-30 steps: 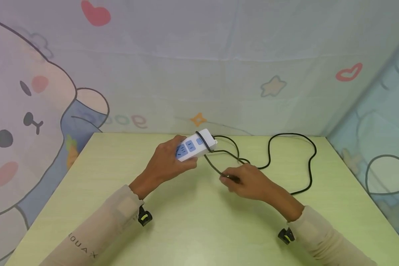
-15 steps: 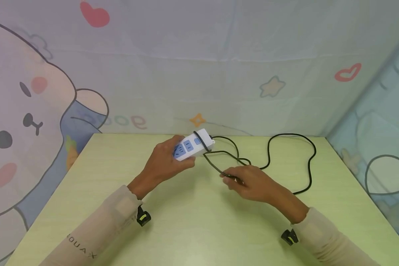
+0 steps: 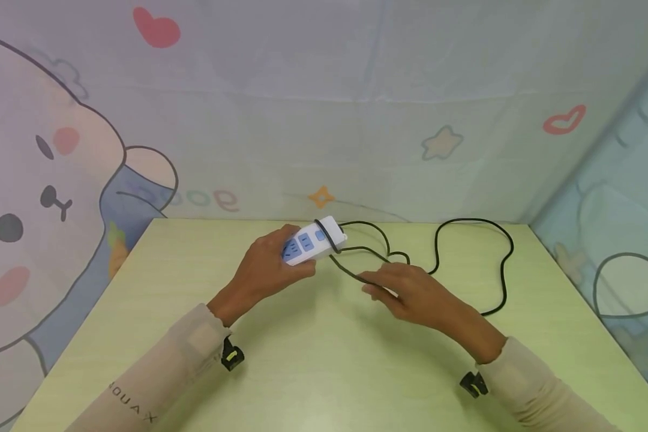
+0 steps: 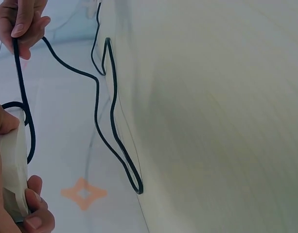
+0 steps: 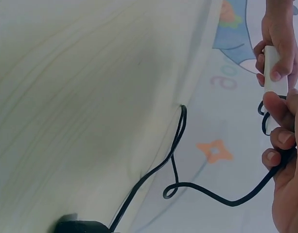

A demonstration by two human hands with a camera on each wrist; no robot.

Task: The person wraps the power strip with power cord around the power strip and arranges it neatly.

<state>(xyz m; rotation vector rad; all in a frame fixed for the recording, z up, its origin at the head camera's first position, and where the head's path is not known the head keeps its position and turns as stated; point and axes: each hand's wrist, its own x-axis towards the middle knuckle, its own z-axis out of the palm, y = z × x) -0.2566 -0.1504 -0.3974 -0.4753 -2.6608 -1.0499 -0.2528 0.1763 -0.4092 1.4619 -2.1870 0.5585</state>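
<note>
A white power strip (image 3: 312, 241) with blue sockets is gripped at its left end by my left hand (image 3: 261, 264), thumb along the near side. It is tilted, its right end pointing up and away. Its black cord (image 3: 467, 219) loops around the strip near that end. In the head view, my right hand (image 3: 410, 291) pinches the cord a short way right of the strip. The right wrist view shows the cord (image 5: 231, 203) running out of my right hand's curled fingers. In the left wrist view, the strip's pale side (image 4: 15, 160) sits between my left thumb and fingers.
Loose cord lies in a wide loop on the right of the pale wooden table (image 3: 324, 360), partly hidden by my right arm. A dark blurred object (image 5: 83, 226) is at the bottom of the right wrist view. A printed cloth (image 3: 281, 120) hangs behind the table.
My right hand has shifted slightly right, still on the cord, and its fingers have straightened somewhat. My left hand and the power strip have moved a little left. The loop around the strip stays.
</note>
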